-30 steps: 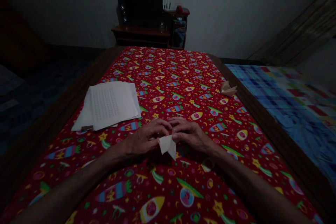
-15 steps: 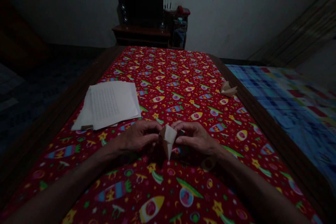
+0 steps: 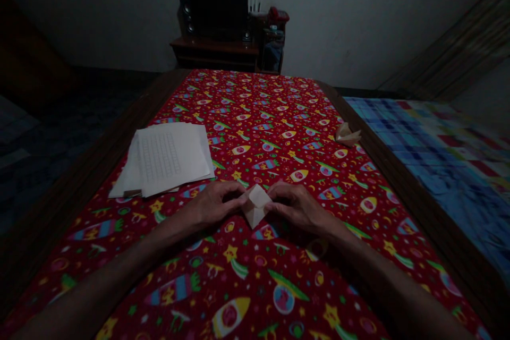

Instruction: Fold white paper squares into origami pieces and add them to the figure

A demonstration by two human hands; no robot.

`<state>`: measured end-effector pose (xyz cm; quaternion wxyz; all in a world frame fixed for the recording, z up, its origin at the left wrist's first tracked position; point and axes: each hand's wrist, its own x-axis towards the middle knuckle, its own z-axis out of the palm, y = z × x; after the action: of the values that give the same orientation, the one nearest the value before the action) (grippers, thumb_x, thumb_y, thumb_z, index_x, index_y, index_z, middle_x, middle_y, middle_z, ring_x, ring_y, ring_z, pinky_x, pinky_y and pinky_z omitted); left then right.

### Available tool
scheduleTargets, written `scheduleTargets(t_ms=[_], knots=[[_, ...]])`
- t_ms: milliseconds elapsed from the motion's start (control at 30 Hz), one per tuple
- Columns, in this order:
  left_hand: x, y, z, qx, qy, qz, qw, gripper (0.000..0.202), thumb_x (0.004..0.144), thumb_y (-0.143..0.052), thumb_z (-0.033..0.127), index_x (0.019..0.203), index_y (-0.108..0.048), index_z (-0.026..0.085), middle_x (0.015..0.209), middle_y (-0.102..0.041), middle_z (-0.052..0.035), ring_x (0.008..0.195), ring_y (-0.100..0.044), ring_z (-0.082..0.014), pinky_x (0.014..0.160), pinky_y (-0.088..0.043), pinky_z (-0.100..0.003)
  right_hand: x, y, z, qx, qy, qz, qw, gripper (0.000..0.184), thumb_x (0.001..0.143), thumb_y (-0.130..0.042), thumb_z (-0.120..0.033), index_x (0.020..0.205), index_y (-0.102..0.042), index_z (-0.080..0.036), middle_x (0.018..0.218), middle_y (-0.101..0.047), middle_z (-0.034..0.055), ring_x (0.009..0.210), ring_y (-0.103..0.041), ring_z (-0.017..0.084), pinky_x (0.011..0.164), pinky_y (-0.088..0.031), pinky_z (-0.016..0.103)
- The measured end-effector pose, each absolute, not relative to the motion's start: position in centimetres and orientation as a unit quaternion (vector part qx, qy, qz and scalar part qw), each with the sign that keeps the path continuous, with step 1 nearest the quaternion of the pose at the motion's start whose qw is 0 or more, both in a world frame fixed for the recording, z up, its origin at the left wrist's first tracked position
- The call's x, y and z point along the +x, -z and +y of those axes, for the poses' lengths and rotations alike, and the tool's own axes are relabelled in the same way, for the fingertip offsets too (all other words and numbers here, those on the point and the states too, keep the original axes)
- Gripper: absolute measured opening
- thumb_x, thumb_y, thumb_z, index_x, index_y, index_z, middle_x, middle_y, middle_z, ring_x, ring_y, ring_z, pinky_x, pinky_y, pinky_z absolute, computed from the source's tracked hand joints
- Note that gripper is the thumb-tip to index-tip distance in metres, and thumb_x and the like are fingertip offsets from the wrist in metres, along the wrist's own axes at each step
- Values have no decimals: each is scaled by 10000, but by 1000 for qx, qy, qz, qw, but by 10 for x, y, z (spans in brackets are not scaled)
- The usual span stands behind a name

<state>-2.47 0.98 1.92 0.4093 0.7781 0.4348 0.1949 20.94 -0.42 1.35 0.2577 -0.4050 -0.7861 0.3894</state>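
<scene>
Between my hands is a small piece of folded pale paper [image 3: 256,206], shaped like a diamond with a crease across it. My left hand [image 3: 221,201] pinches its left corner between thumb and fingers. On the opposite corner, my right hand [image 3: 295,204] has the same kind of pinch. The paper is held low over the red patterned cloth [image 3: 274,271]; whether it touches the cloth I cannot tell. Another folded paper piece [image 3: 348,135], brownish with pointed flaps, lies near the cloth's right edge.
A stack of white paper sheets [image 3: 179,156], the top one printed with a grid, lies left of my hands. Dark wooden edging [image 3: 382,164] borders the cloth. Beyond the far end stand a monitor [image 3: 217,8] and a red telephone [image 3: 278,14].
The folded paper has turned from a narrow upright form with a long point toward me into a wider, flatter diamond. Both hands have shifted slightly with it and still grip its sides.
</scene>
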Motion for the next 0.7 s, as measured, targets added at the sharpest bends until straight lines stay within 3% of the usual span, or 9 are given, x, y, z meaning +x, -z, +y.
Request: scheduleTargets(t_ms=[200, 367, 567, 700], knots=[[-25, -17, 11, 764, -219, 458, 398, 203, 771, -561, 354, 802, -657, 178, 771, -655, -7, 710, -590, -141, 663, -444, -229, 211, -9, -5, -394, -317, -819, 270, 134, 847, -579, -286, 850, -635, -164, 849, -628, 59, 793, -572, 166, 708, -449, 277], [-26, -10, 13, 753, -317, 423, 392, 143, 739, -603, 304, 724, -636, 166, 947, -617, -56, 893, -577, -179, 780, -457, -283, 204, -13, -15, -402, -292, -816, 295, 163, 866, -548, -302, 829, -630, -166, 813, -642, 65, 741, -579, 164, 671, -453, 278], [-26, -16, 10, 683, -248, 416, 547, 117, 721, -611, 264, 742, -588, 151, 743, -619, 6, 708, -575, -133, 666, -454, -239, 201, -20, -18, -370, -344, -795, 336, 257, 894, -498, -325, 722, -607, -167, 757, -634, 56, 719, -588, 153, 667, -461, 264], [-25, -22, 10, 690, -221, 408, 556, 115, 730, -605, 267, 754, -598, 155, 715, -611, 20, 666, -565, -119, 626, -442, -222, 203, -20, -11, -450, -302, -756, 366, 176, 862, -554, -323, 897, -649, -179, 862, -667, 57, 806, -606, 167, 720, -457, 270]])
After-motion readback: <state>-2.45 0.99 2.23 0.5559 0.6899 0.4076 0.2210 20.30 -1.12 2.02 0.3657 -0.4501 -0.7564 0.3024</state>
